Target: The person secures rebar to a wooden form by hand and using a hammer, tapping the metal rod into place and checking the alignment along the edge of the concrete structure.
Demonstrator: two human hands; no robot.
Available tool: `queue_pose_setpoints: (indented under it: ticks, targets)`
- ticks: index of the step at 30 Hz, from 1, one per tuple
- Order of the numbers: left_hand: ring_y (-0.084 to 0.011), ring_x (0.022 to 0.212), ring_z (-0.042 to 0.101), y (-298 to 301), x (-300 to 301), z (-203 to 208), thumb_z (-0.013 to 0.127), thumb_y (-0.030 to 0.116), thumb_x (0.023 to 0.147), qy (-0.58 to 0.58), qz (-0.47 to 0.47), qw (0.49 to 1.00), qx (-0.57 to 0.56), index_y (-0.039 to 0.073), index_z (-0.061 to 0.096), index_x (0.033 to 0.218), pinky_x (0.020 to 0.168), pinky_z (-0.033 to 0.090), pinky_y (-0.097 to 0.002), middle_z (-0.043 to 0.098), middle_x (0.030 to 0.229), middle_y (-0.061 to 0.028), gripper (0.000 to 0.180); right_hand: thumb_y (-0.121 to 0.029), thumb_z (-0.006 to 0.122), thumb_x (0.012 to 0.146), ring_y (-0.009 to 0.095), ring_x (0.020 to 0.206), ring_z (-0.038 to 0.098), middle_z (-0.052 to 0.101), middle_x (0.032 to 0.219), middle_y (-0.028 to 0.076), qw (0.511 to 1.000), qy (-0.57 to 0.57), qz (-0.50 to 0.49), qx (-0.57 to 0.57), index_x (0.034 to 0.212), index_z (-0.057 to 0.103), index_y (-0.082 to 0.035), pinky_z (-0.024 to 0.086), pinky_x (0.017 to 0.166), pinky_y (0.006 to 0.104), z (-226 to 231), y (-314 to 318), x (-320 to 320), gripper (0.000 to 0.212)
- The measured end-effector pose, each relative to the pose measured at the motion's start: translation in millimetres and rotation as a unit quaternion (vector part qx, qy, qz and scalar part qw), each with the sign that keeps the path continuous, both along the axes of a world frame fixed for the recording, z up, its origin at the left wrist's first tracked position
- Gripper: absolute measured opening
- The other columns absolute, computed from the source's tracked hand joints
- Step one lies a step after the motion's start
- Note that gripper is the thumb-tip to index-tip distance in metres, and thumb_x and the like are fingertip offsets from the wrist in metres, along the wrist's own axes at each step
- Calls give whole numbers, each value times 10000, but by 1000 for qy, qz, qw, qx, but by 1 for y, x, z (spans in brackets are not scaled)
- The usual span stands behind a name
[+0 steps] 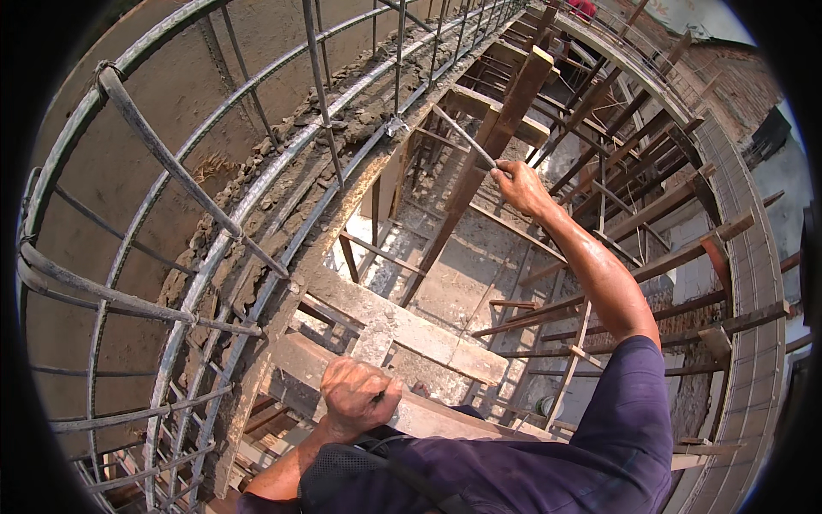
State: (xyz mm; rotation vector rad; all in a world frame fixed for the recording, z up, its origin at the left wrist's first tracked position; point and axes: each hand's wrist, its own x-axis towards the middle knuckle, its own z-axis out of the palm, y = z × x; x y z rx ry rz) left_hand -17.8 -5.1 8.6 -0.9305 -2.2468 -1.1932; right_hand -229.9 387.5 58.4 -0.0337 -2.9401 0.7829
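My right hand (516, 187) is stretched forward, its fingers closed round one end of a short grey metal rod (465, 135). The rod slants up and left, its far end near the edge of the concrete-smeared formwork (360, 193). Just behind it in the picture stands a tall brown timber post (514, 103). My left hand (360, 397) is curled into a fist close to my body, in front of a wooden plank (304, 364). What the left fingers hold, if anything, is hidden. Neither hand touches the bent steel rebar (201, 278) on the left.
The rebar cage curves along the left, with rough concrete lumps (287, 184) between its bars. Dusty boards (428, 334) lie before me. Below is a drop to a debris-strewn floor (462, 274). Many timber props (659, 206) stand on the right. A person in red (582, 8) is far off.
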Motion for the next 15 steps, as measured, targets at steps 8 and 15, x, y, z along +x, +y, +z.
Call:
queue_pose_setpoints:
  ticks: [8,15]
  targets:
    - [-197,623,613,-7,5,3,789,82,722,5,32,999,-6,143,577,722,670,467,-373,594,681,8,220,-270,546,1029,405,1156,646,658,1231,268,993,-68,96,-27,1340,602,22,518,992,449,8,-41,56,430]
    - [-222,634,606,-4,4,2,767,14,691,-2,24,999,25,116,583,728,655,445,-390,618,704,-12,213,-245,599,1008,406,733,706,660,843,305,992,-114,52,32,1346,618,-50,528,699,450,44,-76,96,390]
